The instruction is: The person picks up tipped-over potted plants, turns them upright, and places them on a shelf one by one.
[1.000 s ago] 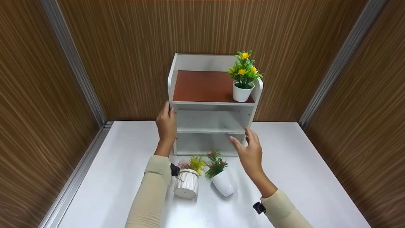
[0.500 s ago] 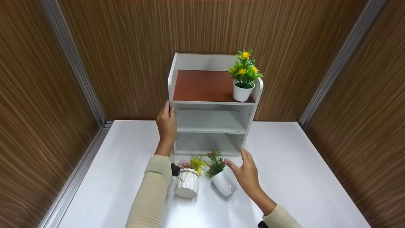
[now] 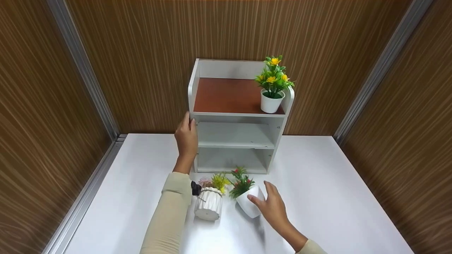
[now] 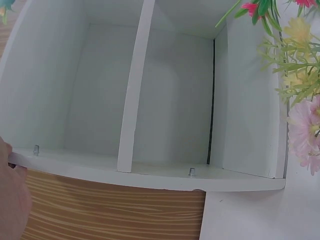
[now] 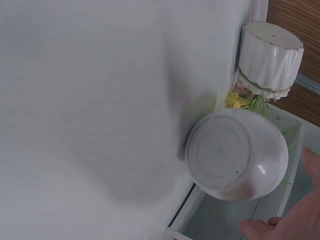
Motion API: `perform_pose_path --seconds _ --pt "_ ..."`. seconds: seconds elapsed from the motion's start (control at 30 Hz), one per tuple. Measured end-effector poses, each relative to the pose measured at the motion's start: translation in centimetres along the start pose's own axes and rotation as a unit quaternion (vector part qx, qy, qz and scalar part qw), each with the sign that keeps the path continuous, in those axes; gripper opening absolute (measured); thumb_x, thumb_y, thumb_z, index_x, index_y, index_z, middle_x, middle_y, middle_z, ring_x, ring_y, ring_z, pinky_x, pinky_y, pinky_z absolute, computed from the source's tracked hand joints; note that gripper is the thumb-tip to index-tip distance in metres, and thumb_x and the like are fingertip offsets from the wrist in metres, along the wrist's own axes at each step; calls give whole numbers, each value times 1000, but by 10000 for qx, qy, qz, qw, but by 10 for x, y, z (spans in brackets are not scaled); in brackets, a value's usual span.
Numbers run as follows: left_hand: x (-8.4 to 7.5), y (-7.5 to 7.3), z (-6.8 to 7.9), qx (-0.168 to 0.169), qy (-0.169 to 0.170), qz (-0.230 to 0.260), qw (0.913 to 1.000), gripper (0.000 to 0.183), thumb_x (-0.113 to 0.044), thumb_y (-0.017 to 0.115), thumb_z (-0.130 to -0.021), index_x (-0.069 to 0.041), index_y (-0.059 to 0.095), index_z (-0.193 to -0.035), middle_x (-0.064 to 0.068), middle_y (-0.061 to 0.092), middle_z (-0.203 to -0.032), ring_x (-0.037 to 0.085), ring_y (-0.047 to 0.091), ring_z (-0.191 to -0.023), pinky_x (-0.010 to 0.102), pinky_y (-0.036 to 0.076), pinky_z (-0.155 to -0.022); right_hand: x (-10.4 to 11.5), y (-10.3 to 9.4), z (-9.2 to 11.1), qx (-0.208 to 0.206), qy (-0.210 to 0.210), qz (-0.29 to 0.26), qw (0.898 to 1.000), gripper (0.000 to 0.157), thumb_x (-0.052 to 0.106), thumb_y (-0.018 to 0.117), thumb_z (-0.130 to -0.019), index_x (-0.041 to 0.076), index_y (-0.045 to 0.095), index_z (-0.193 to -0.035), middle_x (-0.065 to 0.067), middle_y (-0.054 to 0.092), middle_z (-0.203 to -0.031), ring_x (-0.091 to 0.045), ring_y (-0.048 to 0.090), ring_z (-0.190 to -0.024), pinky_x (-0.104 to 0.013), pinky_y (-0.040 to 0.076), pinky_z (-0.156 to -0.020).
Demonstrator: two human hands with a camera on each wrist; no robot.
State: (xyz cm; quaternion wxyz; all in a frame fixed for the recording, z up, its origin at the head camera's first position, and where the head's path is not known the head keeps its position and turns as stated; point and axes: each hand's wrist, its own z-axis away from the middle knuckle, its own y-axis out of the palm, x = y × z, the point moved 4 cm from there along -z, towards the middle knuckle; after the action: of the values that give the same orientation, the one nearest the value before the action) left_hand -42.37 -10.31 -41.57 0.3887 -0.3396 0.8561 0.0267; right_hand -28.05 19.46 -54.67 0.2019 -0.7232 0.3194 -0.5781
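My left hand (image 3: 186, 139) grips the left side panel of a white shelf unit (image 3: 236, 145), thumb and fingers on its front edge; in the left wrist view only part of this hand (image 4: 12, 202) shows. My right hand (image 3: 273, 204) is spread with curved fingers beside a tipped white pot (image 3: 249, 204) with a red-flowered plant (image 3: 242, 183). In the head view the thumb overlaps the pot; contact cannot be told. The right wrist view shows the pot's round base (image 5: 220, 152), with the right fingers (image 5: 257, 229) just past it.
A white ribbed pot (image 3: 208, 204) with pink and yellow flowers lies tipped on the white table (image 3: 328, 190). Another white pot (image 3: 271, 102) with yellow flowers stands upright on the brown top shelf (image 3: 226, 95). Wood-grain walls (image 3: 141, 70) enclose the table.
My right hand has come down and toward me, from the shelf unit's right side to the tipped red-flowered pot. My left hand has stayed on the side panel.
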Motion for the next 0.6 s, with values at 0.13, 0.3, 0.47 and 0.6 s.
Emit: perform_pose_path --seconds 0.13,0.3,0.47,0.6 --pt "0 0 0 9 -22 31 10000 40 -11 55 -105 2 54 -143 20 67 -127 29 67 -114 37 57 -95 -5 5 4 101 103 81 9999 87 44 82 -82 -8 48 -142 -27 52 -143 -45 48 -136 -57 42 -110" --pt "0 -1 0 1 -40 17 10000 40 -12 55 -105 2 54 -143 20 68 -125 29 67 -112 37 57 -95 -8 11 8 208 149 243 9994 87 45 83 -81 -9 48 -141 -27 53 -141 -45 51 -133 -58 45 -107" --pt "0 -1 0 -2 -59 11 10000 40 -12 55 -105 2 54 -143 20 68 -124 29 68 -111 37 57 -94 -11 16 11 348 187 304 9988 88 46 82 -82 -9 48 -142 -26 54 -140 -44 54 -129 -57 48 -103" --pt "0 -1 0 -4 -47 21 10000 40 -13 55 -105 1 54 -143 20 69 -123 28 68 -109 37 57 -92 -12 17 12 364 247 470 9979 89 47 82 -81 -9 48 -142 -25 55 -140 -42 56 -129 -56 50 -100"
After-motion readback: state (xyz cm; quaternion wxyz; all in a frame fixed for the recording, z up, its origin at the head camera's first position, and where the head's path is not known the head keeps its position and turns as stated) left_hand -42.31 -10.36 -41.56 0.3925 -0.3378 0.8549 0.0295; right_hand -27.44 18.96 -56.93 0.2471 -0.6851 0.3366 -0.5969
